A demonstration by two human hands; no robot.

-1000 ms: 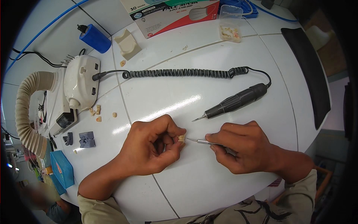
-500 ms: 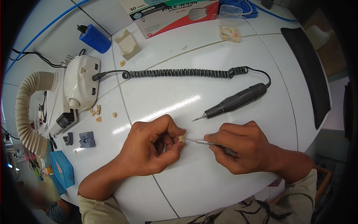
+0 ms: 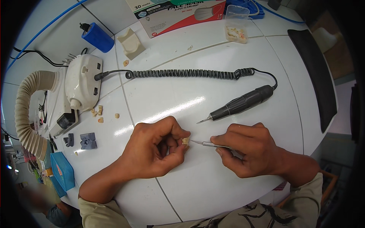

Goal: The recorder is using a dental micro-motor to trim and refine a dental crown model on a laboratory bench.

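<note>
Between thumb and forefinger of my left hand [image 3: 157, 148] a small cream dental crown [image 3: 185, 141] is pinched, just above the white table. My right hand [image 3: 247, 150] grips a slim metal craft knife [image 3: 208, 144] like a pen. Its thin blade points left, with the tip at or very close to the crown; I cannot tell whether they touch. Beyond my right hand lies a black rotary handpiece [image 3: 243, 102] with a thin metal bur, joined by a coiled black cord [image 3: 182, 74] to a white control unit [image 3: 83, 81].
Left of my hands are grey dental model pieces [image 3: 88, 141], several loose tooth-coloured pieces [image 3: 100, 110] and a blue basket [image 3: 62, 171]. A ribbed hose [image 3: 26, 102] curves at far left. At the back stand a mask box [image 3: 178, 19], a cream block [image 3: 131, 43] and a clear container [image 3: 236, 35].
The knife has turned slightly in my right hand, and its blade shows broader now. My right hand has shifted a little to the right. My left hand keeps its pinch.
</note>
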